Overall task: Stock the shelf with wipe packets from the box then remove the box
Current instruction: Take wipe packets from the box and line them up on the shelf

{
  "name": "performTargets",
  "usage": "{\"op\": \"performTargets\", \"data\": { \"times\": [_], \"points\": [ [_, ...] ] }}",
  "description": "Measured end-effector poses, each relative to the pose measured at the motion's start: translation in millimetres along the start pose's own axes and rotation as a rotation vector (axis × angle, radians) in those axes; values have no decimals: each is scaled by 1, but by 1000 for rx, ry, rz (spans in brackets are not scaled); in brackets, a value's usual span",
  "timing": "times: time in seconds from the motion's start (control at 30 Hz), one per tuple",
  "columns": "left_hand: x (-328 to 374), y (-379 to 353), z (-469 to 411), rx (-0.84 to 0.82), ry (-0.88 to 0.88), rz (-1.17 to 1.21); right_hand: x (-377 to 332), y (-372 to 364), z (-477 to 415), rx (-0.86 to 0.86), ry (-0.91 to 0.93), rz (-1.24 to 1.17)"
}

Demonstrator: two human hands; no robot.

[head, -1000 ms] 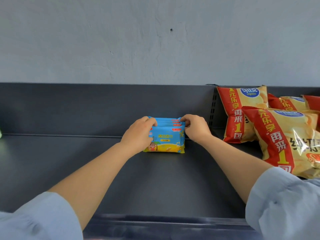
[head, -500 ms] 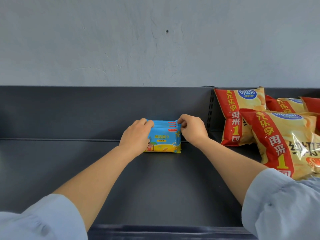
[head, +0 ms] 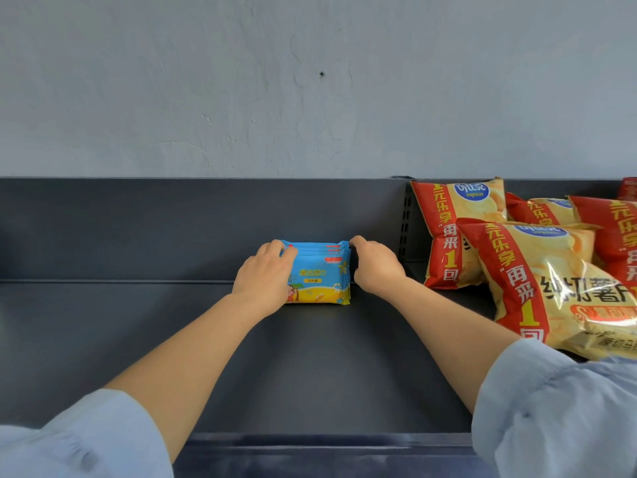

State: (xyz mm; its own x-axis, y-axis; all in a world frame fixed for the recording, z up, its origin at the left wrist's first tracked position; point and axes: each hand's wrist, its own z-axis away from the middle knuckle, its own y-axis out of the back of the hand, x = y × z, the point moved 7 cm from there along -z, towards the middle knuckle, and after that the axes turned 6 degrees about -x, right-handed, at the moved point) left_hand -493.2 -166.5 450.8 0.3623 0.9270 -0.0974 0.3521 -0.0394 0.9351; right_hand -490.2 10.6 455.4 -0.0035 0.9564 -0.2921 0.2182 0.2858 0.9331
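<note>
- Shelf [head: 138, 339], dark grey metal, back panel behind.
- Chip bags [head: 551, 288] piled at right end of shelf.
- Wipe packets [head: 319, 277], upright row at shelf back, centre.
- Left hand [head: 263, 276], right hand [head: 375, 263]: fingers curled over row's ends, gripping it between them.

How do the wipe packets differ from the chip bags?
The wipe packets are small and blue; the chip bags are large, red and yellow. The wipe packets stand upright, held by the left hand and right hand; the chip bags lean untouched. Both sit on the shelf.
</note>
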Motion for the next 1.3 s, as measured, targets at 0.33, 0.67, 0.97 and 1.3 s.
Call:
{"op": "performTargets", "data": {
  "times": [0.33,0.67,0.97,1.3],
  "points": [
    [11,17,29,-20,10,-22,0,5,34,-40,24,143],
    [20,43,96,-54,5,-38,-11,17,106,-44,38,204],
    [40,75,197,-1,-32,63,-27,36,221,39,-8,207],
    [90,90,292,-18,-79,91,-19,36,339,23,23,250]
  ]
}}
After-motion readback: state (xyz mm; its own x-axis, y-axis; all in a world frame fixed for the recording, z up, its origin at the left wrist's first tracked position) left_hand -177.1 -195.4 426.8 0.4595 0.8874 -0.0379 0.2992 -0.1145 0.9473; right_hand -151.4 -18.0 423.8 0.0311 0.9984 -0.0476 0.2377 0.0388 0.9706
